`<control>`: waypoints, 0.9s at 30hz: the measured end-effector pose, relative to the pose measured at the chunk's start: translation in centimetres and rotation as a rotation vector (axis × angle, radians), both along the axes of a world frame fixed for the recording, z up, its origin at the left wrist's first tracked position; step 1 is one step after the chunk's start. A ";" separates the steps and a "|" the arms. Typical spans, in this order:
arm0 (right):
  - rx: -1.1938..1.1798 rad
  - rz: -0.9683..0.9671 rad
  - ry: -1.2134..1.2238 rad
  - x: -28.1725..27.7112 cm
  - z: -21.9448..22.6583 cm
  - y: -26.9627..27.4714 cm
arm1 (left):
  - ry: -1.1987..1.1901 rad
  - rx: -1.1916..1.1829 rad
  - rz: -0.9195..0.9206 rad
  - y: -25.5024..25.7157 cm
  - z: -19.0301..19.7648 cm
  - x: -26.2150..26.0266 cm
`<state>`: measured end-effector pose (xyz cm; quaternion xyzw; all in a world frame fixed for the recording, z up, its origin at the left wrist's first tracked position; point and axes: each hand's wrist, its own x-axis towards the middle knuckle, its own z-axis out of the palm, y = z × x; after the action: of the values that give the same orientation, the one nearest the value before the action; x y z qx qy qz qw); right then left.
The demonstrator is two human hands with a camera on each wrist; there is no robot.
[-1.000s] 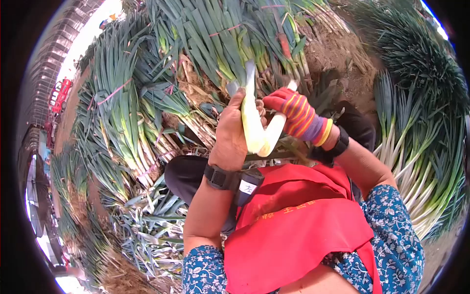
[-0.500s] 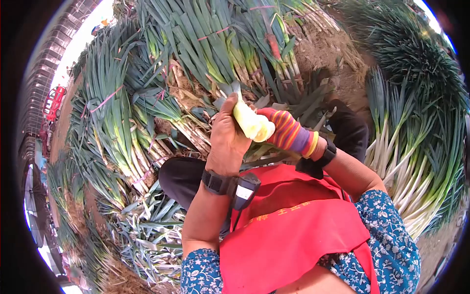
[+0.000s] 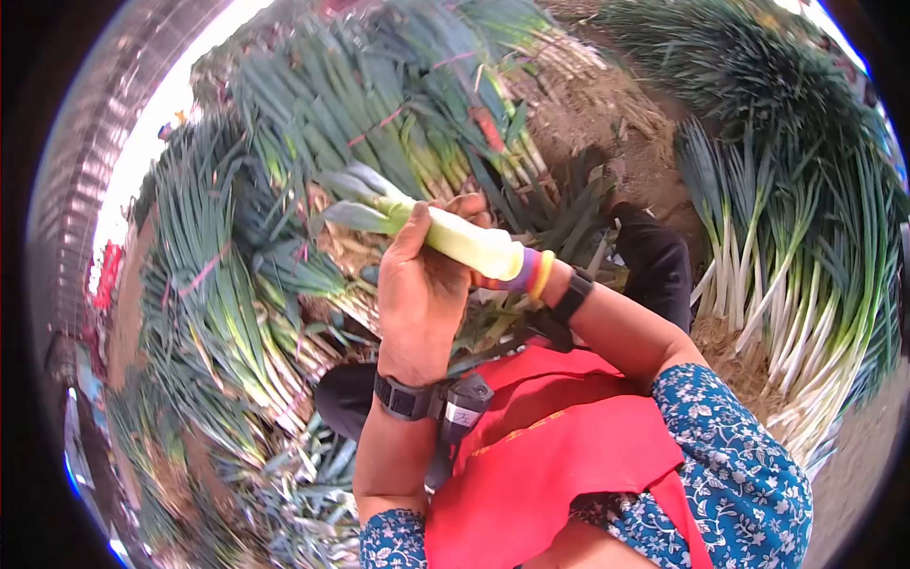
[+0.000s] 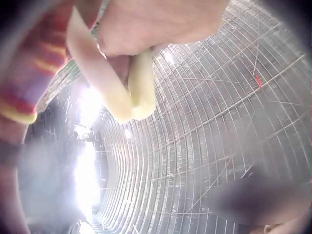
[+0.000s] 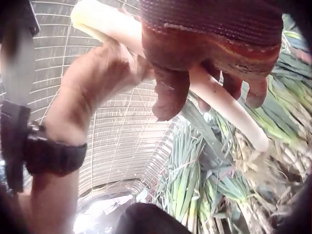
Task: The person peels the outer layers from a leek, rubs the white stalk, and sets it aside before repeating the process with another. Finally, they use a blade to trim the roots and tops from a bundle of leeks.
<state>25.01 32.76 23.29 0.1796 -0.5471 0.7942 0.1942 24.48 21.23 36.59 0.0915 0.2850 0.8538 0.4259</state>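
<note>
A leek (image 3: 474, 242) is bent double between the hands. Its pale fold points right in the head view, and its cut green leaves fan out to the left. My bare left hand (image 3: 417, 294) grips the leaf half, thumb on top. My right hand, in a striped knit glove (image 5: 209, 44), holds the white stem (image 5: 226, 105), whose root end sticks out beyond the fingers. In the head view this hand is mostly hidden behind the leek, with the purple and yellow cuff (image 3: 531, 272) showing. The left wrist view shows both halves meeting at the fold (image 4: 131, 112).
Tied leek bundles (image 3: 379, 123) lie ahead and to the left. Loose leeks with long white stems (image 3: 758, 294) are on the right, near bare soil (image 3: 607, 114). Leaf scraps (image 3: 303, 503) cover the ground at lower left. A red apron (image 3: 559, 474) covers the lap.
The leek has gone from an upright V to tightly doubled, and its fold has swung up and to the right. The right hand has moved behind it, and the view has shifted.
</note>
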 end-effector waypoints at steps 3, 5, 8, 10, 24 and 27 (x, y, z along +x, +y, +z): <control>0.292 -0.152 0.179 -1.3 2.5 1.5 | 0.074 0.108 -0.031 1.0 1.5 -0.7; 0.455 -0.265 0.265 -1.9 3.9 1.8 | 0.070 0.101 -0.032 1.8 2.5 -0.4; 0.337 -0.328 0.304 -1.8 5.3 2.0 | 0.165 0.054 -0.012 3.0 4.0 0.4; -0.095 0.032 0.251 -1.8 5.0 2.6 | 0.184 0.059 -0.022 3.7 4.1 0.6; 1.018 -0.675 -0.090 3.5 4.0 5.4 | 0.103 0.014 0.129 2.1 2.4 0.5; 1.248 -0.684 -0.075 4.9 2.3 4.5 | 0.254 -0.211 0.363 -0.3 -0.6 -2.0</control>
<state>29.90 37.27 25.55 0.0480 -0.9317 0.2333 0.2743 22.53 20.95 35.99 0.1004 0.4357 0.8635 0.2335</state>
